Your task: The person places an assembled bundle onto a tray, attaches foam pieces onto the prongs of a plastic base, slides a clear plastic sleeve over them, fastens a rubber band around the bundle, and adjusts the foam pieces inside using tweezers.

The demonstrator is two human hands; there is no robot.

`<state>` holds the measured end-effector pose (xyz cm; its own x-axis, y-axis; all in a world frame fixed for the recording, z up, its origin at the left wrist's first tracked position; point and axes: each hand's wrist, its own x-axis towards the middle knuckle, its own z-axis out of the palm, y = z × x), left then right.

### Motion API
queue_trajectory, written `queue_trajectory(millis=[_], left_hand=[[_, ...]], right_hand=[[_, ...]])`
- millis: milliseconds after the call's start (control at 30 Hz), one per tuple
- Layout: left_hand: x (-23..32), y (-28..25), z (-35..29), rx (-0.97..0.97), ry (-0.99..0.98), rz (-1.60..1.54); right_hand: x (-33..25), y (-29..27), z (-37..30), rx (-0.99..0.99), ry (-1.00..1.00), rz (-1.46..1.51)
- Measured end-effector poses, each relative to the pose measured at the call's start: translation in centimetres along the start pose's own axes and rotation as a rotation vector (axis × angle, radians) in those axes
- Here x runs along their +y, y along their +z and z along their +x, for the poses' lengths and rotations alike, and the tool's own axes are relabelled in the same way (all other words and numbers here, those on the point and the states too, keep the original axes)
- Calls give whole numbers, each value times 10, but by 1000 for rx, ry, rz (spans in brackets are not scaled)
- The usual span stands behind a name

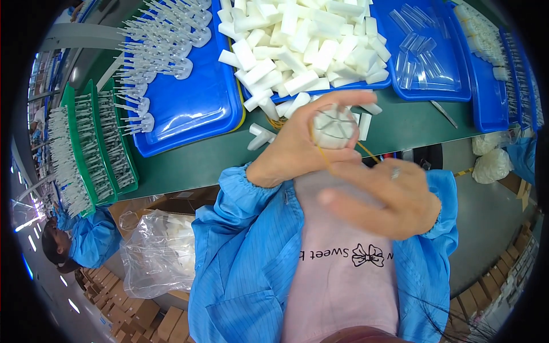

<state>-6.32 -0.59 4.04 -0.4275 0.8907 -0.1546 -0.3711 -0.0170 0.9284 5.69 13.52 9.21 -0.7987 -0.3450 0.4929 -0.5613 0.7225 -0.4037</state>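
My left hand (286, 143) is closed around a round bundle of white blocks (334, 127), whose ends face up with dark lines between the pieces. A yellow rubber band (367, 151) runs from the bundle's sides toward my right hand (389, 197). That hand is smeared by motion, its fingers bent at the stretched band just below the bundle. Beyond the hands, a large heap of white blocks (303, 46) fills a blue tray (369, 87). A few loose blocks (261, 136) lie on the green table left of my left hand, near some yellow rubber bands (277, 122).
At left, a blue tray (191, 111) bears white thin-stemmed parts (166, 40), beside green racks (100, 143) of similar parts. Another blue tray (432, 90) at right contains clear tubes; tweezers (444, 114) lie before it. A co-worker's blue sleeve (97, 237) shows at lower left, near a plastic bag (157, 263).
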Motion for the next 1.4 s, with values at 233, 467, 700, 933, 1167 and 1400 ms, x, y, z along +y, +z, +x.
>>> queue_trajectory(millis=[233,467,700,933,1167,1400], left_hand=[[-11,-4,-12,-68,71,-686],[-18,11,-12,-215,263,-838],[4,13,-21,45,436,-49],[-5,14,-8,399,677,806],[-5,12,-17,221,261,187],[-18,5,-25,226,253,79]], right_hand=[[12,-8,-33,-225,359,146],[18,7,-52,255,148,1697],[22,20,-42,232,494,1946],[19,32,-15,226,491,641],[24,15,-18,337,485,495],[30,18,-28,413,520,671]])
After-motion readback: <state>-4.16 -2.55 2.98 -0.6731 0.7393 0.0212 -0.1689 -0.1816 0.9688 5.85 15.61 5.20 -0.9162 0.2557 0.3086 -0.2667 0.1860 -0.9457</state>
